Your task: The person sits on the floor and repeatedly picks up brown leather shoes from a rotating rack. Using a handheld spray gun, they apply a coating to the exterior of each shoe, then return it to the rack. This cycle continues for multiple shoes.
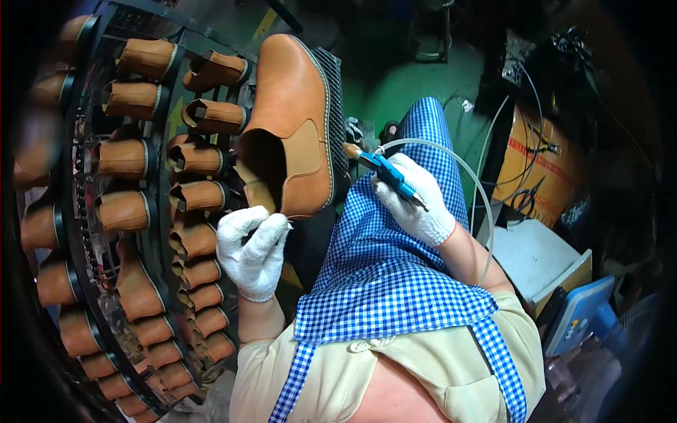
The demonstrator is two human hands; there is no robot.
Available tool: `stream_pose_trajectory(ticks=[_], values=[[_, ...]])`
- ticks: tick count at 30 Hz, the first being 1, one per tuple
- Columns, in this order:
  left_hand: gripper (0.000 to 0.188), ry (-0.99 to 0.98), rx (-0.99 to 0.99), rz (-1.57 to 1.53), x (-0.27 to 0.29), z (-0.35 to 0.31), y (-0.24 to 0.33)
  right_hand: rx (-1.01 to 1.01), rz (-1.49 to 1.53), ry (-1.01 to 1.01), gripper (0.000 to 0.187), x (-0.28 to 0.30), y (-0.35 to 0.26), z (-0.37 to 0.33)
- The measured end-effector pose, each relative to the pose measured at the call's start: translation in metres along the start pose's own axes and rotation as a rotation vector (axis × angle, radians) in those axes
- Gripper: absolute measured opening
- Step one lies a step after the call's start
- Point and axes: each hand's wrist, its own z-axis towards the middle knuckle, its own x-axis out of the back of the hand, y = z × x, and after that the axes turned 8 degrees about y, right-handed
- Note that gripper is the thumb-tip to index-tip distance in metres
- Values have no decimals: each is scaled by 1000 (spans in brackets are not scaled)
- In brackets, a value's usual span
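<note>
A tan slip-on ankle boot point(289, 99) stands out large in front of me, toe pointing away and its dark opening facing me. It has a beige elastic side panel point(303, 149) and a pale stitched edge along the sole. At the heel end my white-gloved left hand point(252, 252) is closed in a pinch, fingertips against the boot's back edge; what they pinch is too small to make out. My gloved right hand point(416, 194) grips a teal pen-shaped air tool point(388, 175). Its brown tip points at the boot's sole side, a little apart from it.
Racks point(88, 233) on the left carry many similar tan boots point(127, 156). A clear hose point(469, 169) curves from the tool past my right forearm. On the right are a cardboard box point(543, 169), a pale board point(532, 254) and a blue-framed device point(582, 314). Black ribbed material point(337, 106) sits beside the sole.
</note>
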Motion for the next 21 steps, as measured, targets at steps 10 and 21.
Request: stream_pose_trajectory(ticks=[10,21], values=[[39,-19,-7,4,6,-11,-8,-109,174,-4,19,-11,4,2],[51,-183,-21,-16,23,8,-4,-135,123,42,20,-15,-5,-4]])
